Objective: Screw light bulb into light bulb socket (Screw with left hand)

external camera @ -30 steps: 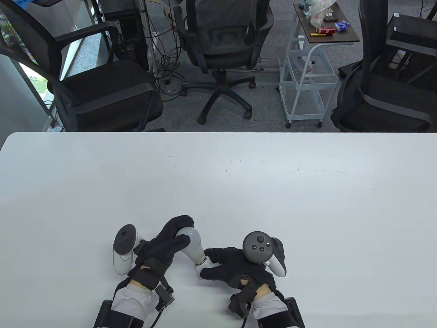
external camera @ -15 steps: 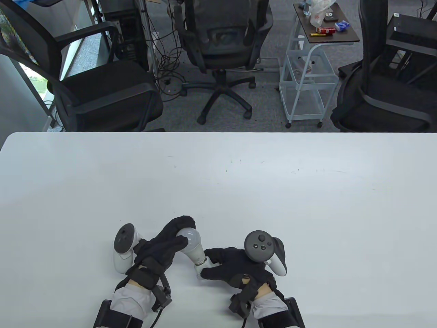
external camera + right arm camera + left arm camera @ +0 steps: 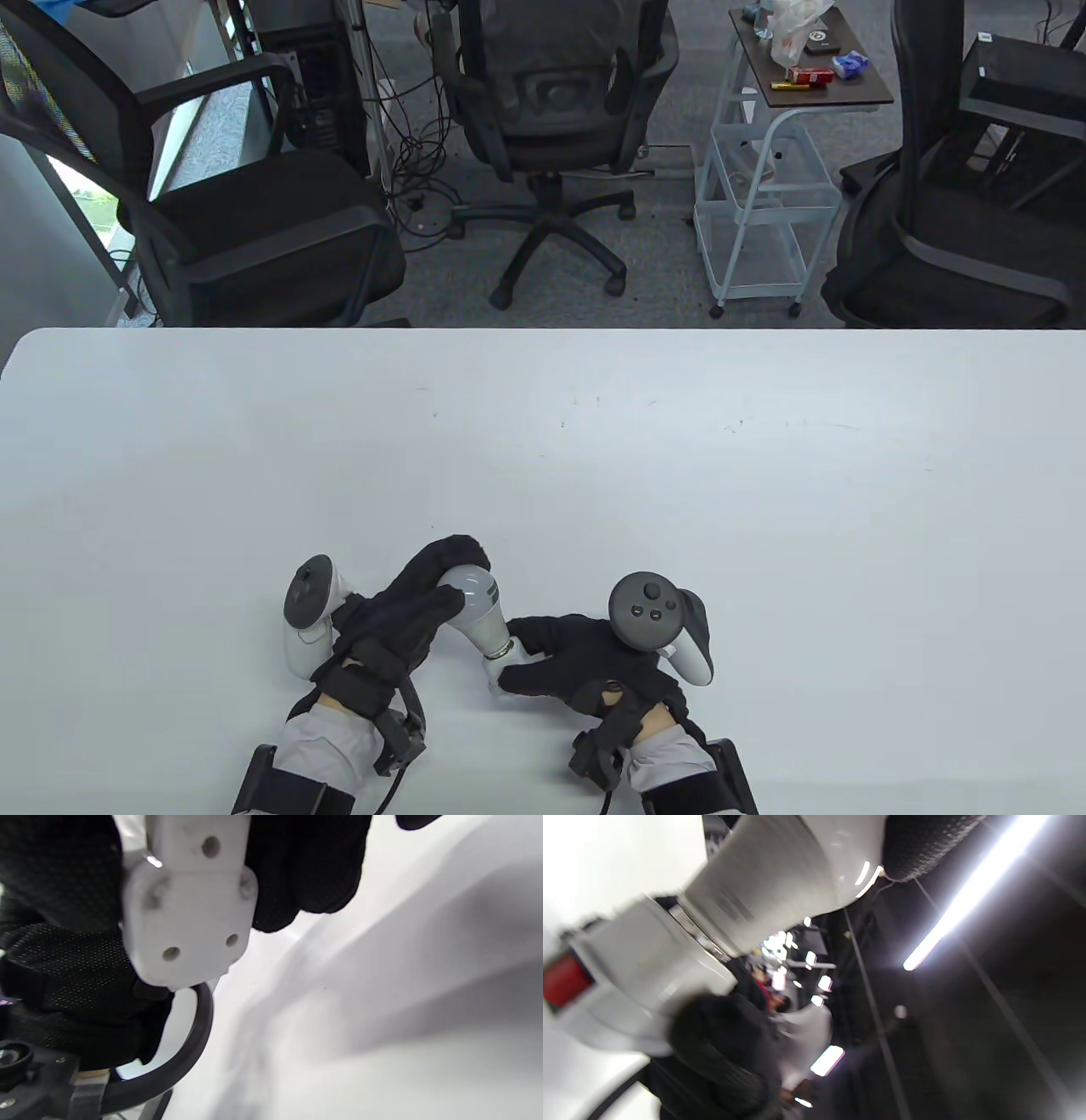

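Note:
A white light bulb [image 3: 477, 604] lies tilted near the table's front edge, its metal base in a white socket [image 3: 502, 666]. My left hand [image 3: 424, 590] grips the bulb's round end, fingers wrapped over it. My right hand [image 3: 560, 658] holds the socket. In the left wrist view the bulb [image 3: 780, 874] fills the upper left and meets the socket [image 3: 636, 984], which has a red part at its left end. In the right wrist view the socket's white base [image 3: 186, 912] with screw holes sits between my gloved fingers [image 3: 305, 861].
The white table [image 3: 594, 475] stretches wide behind the hands. Behind its far edge stand office chairs [image 3: 551, 110] and a small cart [image 3: 764, 170]. Each hand carries a tracker [image 3: 649, 615].
The left hand and its tracker have shifted slightly on the bulb; the wrist has turned a little. The right hand and socket stay nearly still.

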